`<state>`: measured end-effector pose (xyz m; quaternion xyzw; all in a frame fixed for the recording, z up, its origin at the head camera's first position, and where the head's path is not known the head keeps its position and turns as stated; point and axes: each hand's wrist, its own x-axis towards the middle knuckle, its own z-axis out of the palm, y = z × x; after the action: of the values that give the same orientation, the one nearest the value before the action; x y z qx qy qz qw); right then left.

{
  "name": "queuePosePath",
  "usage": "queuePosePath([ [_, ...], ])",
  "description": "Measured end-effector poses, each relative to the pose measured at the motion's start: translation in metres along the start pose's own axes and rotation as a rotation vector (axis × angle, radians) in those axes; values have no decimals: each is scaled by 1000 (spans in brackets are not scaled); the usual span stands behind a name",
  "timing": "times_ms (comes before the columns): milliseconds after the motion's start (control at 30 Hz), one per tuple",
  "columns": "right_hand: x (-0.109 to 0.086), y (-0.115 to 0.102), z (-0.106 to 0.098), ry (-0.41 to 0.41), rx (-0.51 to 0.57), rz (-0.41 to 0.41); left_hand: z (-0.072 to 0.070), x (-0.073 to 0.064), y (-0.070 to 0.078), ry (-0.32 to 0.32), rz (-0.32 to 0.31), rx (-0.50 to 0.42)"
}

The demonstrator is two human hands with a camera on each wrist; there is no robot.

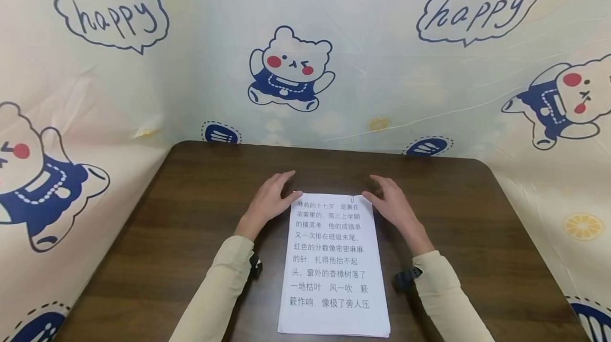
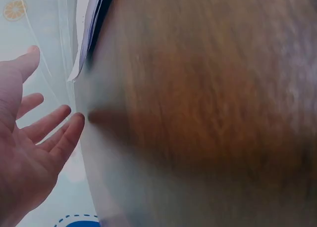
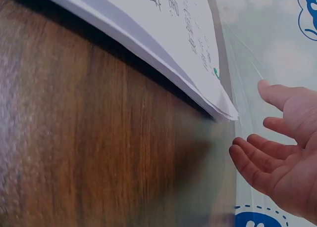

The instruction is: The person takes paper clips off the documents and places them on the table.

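Note:
A stack of white paper (image 1: 331,257) printed with Chinese characters lies lengthwise on the dark wooden table. Near its top right edge sits a small paper clip (image 1: 352,199), which looks green in the right wrist view. My left hand (image 1: 270,200) is at the top left corner, thumb by the paper's edge and fingers spread loosely. At the top right corner my right hand (image 1: 392,205) mirrors it, the thumb close to the sheet. Both wrist views show the left hand (image 2: 37,138) and the right hand (image 3: 285,143) with relaxed fingers, holding nothing. Whether either thumb touches the paper, I cannot tell.
The brown wooden table (image 1: 157,257) has rounded far corners. Behind it and at both sides hangs a pale curtain (image 1: 372,66) printed with bears, "happy" bubbles and orange slices. Dark wrist straps (image 1: 406,279) are worn by the cream sleeves (image 1: 217,283).

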<state>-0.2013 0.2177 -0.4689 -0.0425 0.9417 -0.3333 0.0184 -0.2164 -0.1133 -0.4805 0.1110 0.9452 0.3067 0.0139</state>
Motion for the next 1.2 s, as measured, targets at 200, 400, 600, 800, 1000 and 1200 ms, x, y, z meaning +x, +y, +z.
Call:
queuePosePath([
  [200,3,1,4,-18,-3,24,3,2,3,-27,-9,-52],
  [400,4,1,9,-38,9,38,8,3,5,-32,-4,-49],
  [600,6,-2,12,-49,11,47,10,3,7,-17,4,-66],
  [800,8,-1,13,-57,-1,36,11,4,8,-23,17,-68],
  [1000,10,0,16,-57,-16,27,13,5,9,-17,17,-79],
  [1200,11,1,19,-62,-22,35,14,5,10,-24,12,-81],
])
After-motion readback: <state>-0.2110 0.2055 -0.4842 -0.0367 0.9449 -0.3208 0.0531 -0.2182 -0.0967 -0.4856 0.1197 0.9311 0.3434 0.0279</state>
